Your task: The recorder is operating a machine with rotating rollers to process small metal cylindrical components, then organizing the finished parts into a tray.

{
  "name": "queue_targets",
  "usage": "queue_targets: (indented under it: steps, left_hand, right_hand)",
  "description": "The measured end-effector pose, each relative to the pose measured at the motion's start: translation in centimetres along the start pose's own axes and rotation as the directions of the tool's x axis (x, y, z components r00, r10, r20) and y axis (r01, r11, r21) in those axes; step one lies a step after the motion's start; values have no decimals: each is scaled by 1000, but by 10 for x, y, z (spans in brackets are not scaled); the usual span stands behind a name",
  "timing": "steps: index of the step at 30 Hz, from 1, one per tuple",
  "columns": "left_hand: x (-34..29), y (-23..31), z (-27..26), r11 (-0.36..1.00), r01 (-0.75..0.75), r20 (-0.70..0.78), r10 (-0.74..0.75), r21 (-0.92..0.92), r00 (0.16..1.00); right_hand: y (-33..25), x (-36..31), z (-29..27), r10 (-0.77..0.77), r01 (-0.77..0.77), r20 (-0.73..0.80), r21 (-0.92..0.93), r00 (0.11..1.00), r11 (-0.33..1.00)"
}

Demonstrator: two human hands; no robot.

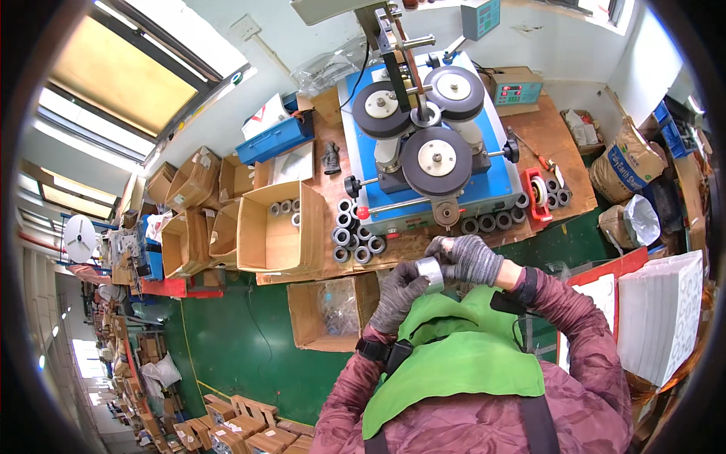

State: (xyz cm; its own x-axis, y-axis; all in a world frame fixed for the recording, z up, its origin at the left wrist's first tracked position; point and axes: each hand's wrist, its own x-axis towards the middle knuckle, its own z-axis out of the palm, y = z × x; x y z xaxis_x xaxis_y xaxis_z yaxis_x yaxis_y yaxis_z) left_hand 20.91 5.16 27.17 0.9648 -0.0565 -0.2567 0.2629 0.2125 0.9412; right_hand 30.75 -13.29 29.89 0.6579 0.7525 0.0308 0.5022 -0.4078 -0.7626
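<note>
By a brown workbench (556,144) over green flooring (234,340), the left hand (397,295) grips a silvery ring (431,275) (the right hand's (474,259) hold, I cannot tell).

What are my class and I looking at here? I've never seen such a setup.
This single picture comes from a wide fisheye camera worn on the person's head, looking down, so straight edges bend. There are no robot arms, just the person's gloved hands. The left hand holds a silvery ring; the right hand is close beside it. On the wooden table stand a blue machine with three dark wheels, loose rings and an open cardboard box.
</note>
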Motion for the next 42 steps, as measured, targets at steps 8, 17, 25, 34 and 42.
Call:
queue_targets:
  steps: [8,17,25,34,42]
  left_hand:
    - [15,31,34,998,-48,156,42,33,987]
    - [31,33,31,989,-8,134,-12,148,991]
    - [38,27,80,659,-337,232,245,672,941]
    - [39,14,60,920,-234,202,176,315,964]
    - [69,-28,102,974,123,-22,-121,188,992]
  right_hand:
    - [24,-2,9,-40,89,-214,224,976,970]
    - [42,-15,-9,126,-140,-192,-59,973,988]
    - [66,-17,-4,310,-381,-300,-221,902,898]
    - [98,-42,-9,382,-314,-202,302,902,900]
    - [84,-79,-39,397,-432,226,696,890,573]
